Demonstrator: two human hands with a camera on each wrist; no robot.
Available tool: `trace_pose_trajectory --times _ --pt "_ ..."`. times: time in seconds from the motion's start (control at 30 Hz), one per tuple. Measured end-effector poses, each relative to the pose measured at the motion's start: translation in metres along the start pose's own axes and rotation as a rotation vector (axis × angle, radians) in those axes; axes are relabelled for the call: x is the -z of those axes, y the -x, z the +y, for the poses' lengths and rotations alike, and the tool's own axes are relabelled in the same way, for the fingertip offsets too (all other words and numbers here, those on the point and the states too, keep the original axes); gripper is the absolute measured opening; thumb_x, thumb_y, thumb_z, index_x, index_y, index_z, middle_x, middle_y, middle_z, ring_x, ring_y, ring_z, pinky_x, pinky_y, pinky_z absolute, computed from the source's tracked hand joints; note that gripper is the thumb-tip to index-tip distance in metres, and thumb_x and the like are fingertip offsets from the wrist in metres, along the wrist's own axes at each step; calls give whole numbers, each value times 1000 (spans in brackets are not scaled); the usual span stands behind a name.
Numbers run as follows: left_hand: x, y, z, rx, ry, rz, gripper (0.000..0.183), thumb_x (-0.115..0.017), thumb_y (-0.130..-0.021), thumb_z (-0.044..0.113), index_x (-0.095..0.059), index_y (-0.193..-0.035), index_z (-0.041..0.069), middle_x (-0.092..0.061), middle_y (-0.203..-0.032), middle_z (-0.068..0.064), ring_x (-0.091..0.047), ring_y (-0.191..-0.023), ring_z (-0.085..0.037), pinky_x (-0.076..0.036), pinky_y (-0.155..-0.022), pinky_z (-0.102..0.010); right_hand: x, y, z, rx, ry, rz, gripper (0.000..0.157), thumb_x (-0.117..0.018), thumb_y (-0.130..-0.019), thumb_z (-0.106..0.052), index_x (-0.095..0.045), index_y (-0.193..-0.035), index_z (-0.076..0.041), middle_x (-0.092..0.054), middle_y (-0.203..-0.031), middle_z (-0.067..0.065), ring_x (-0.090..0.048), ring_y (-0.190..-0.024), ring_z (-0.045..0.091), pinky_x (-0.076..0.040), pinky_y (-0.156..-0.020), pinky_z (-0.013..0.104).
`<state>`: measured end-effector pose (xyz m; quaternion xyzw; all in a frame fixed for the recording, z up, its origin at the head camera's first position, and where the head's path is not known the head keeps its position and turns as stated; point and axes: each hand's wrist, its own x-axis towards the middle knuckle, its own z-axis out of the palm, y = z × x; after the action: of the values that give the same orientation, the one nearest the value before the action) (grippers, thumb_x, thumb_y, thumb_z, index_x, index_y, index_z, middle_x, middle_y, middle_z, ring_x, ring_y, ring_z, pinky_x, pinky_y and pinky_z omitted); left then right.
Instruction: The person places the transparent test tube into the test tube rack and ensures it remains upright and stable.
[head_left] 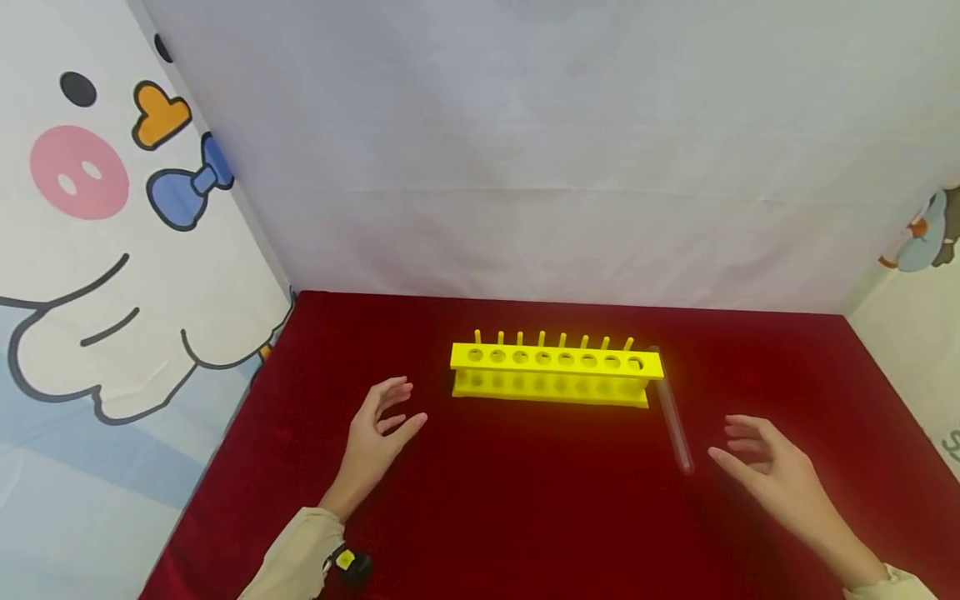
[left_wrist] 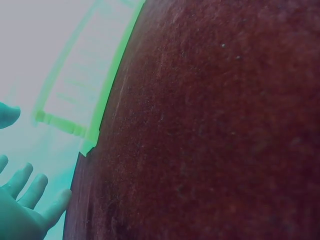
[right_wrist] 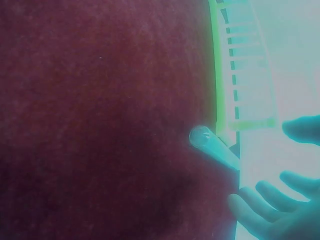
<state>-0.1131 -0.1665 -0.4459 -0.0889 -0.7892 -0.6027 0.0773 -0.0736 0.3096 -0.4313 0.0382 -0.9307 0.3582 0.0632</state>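
A yellow test tube rack (head_left: 557, 360) with a row of round holes and upright pegs stands on the dark red cloth. Against its right end lies a clear glass test tube (head_left: 675, 421), its near end pointing toward the person. My left hand (head_left: 375, 437) hovers to the left of the rack, fingers loosely bent, holding nothing. To the right of the test tube, my right hand (head_left: 772, 475) is held with relaxed fingers and touches nothing. In the right wrist view the test tube (right_wrist: 220, 150) shows its rounded end near the fingers. The left wrist view shows the rack (left_wrist: 102, 100) beyond the left hand (left_wrist: 30, 205).
Dark red cloth (head_left: 480, 508) covers the table. A white sheet (head_left: 525, 150) hangs behind it. A cartoon-printed sheet (head_left: 90, 275) stands along the left side, and another printed panel (head_left: 907, 333) on the right. A dark band with a yellow patch (head_left: 348, 560) is at the left wrist.
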Motion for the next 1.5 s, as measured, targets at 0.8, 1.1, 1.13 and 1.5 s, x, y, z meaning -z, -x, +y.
trace_pose_trajectory --times 0.8,1.1,1.13,1.5 --pt "-17 -24 -5 7 22 -14 51 -69 -87 8 -46 -132 4 -50 -131 -21 -47 -122 -36 -41 -95 -55 -10 -32 0 -58 -3 -72 54 -69 -87 -30 -48 -126 1 -56 -118 26 -60 -100 40 -50 -64 17" --pt "-23 -33 -11 -1 49 -12 51 -70 -86 8 -47 -132 3 -49 -130 -25 -46 -121 -38 -40 -94 -58 -13 -43 4 -32 14 -78 54 -69 -87 -29 -49 -124 3 -57 -116 26 -60 -98 39 -54 -68 29" --pt "-24 -34 -15 -5 43 -9 51 -70 -86 9 -47 -132 4 -50 -130 -24 -47 -121 -36 -41 -94 -57 -13 -44 5 -29 14 -80 54 -69 -87 -29 -48 -125 3 -57 -116 26 -60 -97 39 -54 -68 28" --pt "-31 -45 -51 -17 13 -8 55 -72 -86 21 -47 -134 11 -51 -132 -14 -49 -120 -24 -45 -93 -50 -17 -54 4 -73 -3 -118 58 -69 -87 -31 -46 -127 4 -55 -119 28 -59 -99 40 -54 -74 44"
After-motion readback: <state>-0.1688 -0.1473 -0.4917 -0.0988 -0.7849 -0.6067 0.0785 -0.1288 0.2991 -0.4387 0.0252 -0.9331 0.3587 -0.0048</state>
